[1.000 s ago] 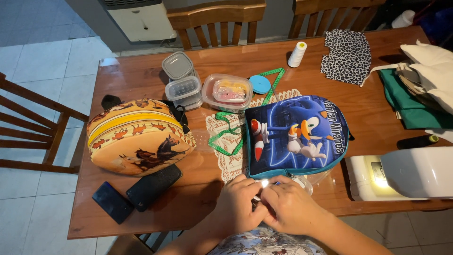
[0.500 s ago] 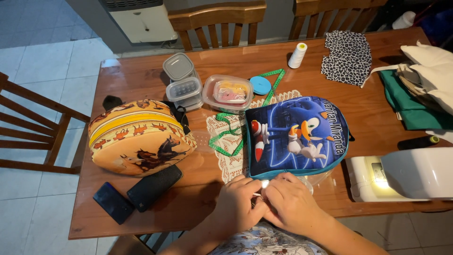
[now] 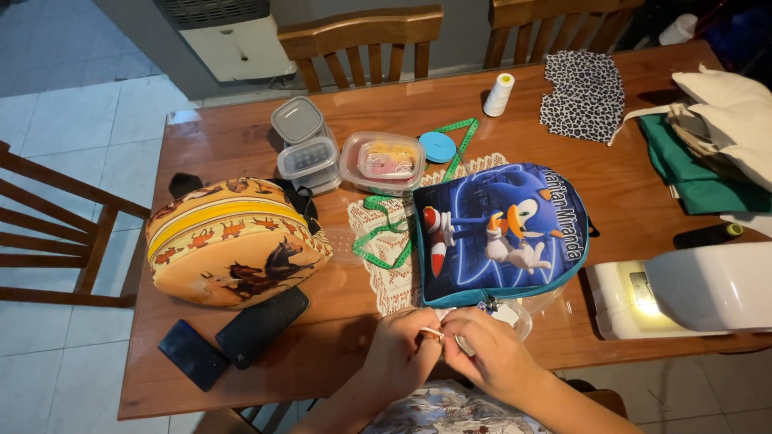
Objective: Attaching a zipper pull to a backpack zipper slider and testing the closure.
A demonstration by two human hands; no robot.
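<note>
My left hand (image 3: 400, 352) and my right hand (image 3: 492, 355) meet fingertip to fingertip at the table's near edge. Together they pinch a small pale thing (image 3: 434, 333) that is too small to identify. Just beyond them lies a blue backpack (image 3: 503, 233) with a cartoon character on it, its lower edge touching a clear plastic lid (image 3: 523, 317). The backpack rests partly on a white lace doily (image 3: 384, 273). A green measuring tape (image 3: 384, 235) loops across the doily to the left of the backpack.
A yellow horse-print backpack (image 3: 233, 241) sits left, with a dark phone (image 3: 191, 354) and a black case (image 3: 261, 325) in front. Clear containers (image 3: 307, 146), a thread spool (image 3: 498, 95), leopard fabric (image 3: 585, 96) and green cloth (image 3: 690, 173) lie behind. A white sewing machine (image 3: 691, 293) stands right.
Both hands stay together at the near edge, with the fingers only slightly shifted. Nothing on the table has moved.
</note>
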